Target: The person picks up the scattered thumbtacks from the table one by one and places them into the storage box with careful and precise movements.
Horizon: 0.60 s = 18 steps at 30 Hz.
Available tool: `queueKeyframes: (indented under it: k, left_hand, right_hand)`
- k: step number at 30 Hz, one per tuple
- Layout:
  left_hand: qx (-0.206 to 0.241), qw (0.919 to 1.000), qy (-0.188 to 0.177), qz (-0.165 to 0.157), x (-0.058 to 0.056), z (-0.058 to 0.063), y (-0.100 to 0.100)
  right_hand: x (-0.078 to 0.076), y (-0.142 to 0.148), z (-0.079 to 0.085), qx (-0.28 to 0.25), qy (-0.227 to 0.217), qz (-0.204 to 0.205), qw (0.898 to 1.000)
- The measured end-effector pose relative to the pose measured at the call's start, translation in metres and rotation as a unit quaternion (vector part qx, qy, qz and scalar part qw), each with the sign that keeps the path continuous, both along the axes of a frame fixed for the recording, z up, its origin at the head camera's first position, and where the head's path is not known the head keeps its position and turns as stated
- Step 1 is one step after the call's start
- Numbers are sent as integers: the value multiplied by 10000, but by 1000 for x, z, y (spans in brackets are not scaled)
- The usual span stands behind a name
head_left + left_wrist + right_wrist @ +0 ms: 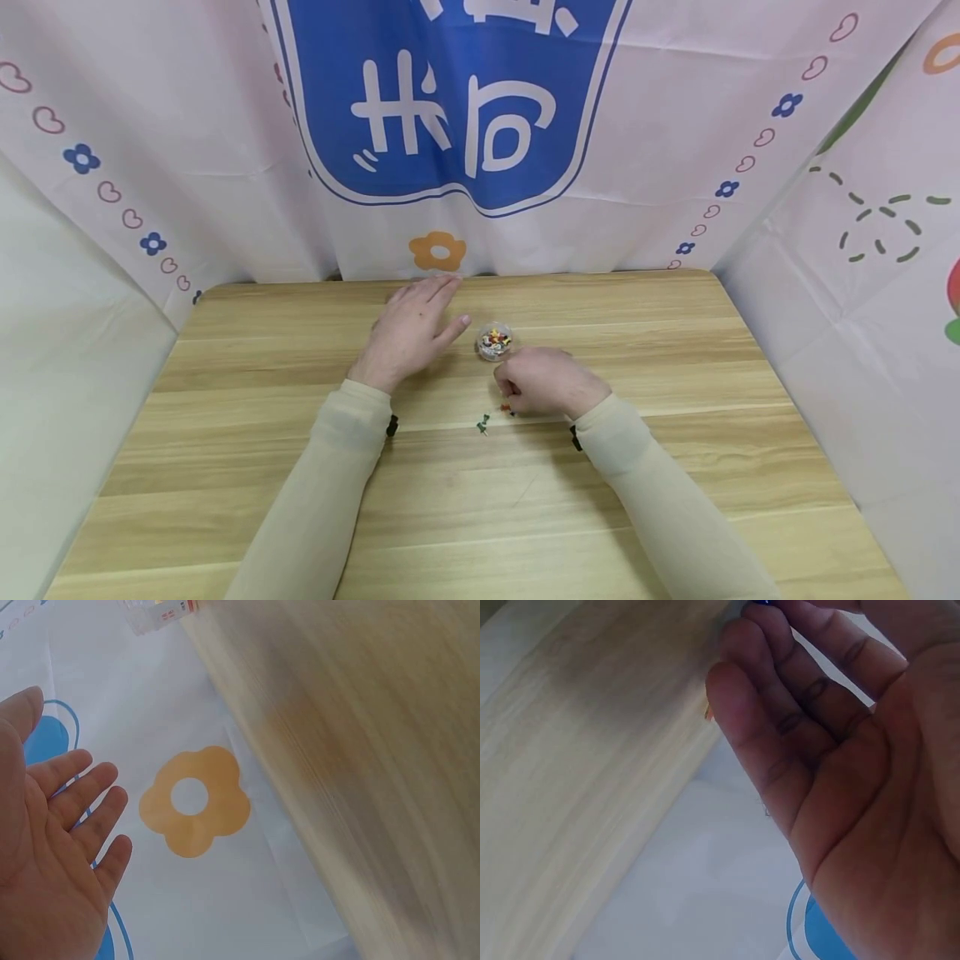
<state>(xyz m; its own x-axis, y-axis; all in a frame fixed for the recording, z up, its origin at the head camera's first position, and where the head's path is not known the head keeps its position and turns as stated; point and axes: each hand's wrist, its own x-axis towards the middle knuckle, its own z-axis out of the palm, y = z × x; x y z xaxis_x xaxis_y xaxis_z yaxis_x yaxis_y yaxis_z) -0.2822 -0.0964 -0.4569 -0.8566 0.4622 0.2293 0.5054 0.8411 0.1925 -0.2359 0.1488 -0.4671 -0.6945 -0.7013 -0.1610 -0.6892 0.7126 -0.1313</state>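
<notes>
My left hand [412, 333] lies near the table's far edge with its fingers spread, holding nothing. In the left wrist view its palm [52, 847] shows bare. To its right stands a small clear round container [495, 324] of push pins [496, 340] in several colours. My right hand [551, 382] is just in front of the container, fingers curled downward. In the right wrist view, a blue push pin [763, 601] shows at its fingertips, partly cut off by the frame. Orange-red push pins [505, 407] lie beneath that hand, and green push pins [483, 424] lie nearer to me.
The wood-grain table [450, 517] ends at a printed white curtain [660, 125] behind. White cloth [862, 375] also hangs at both sides. A clear container wall with a label [169, 611] shows at the top of the left wrist view.
</notes>
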Motion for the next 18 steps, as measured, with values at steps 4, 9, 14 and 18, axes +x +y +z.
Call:
queueKeyframes:
  k: [4, 9, 14, 18]
  left_hand:
    - [-11, 10000, 9, -18, 0, 0, 0]
    - [17, 10000, 42, -36, 0, 0, -1]
    - [55, 10000, 43, -57, 0, 0, -1]
    - [61, 10000, 3, -44, 0, 2, -1]
  right_hand:
    - [-1, 1, 0, -112, -49, -29, 9999]
    - [-5, 3, 3, -388, 28, -30, 9992]
    - [-11, 6, 8, -657, 145, -6, 9977]
    - [-16, 11, 14, -810, 184, -98, 9965]
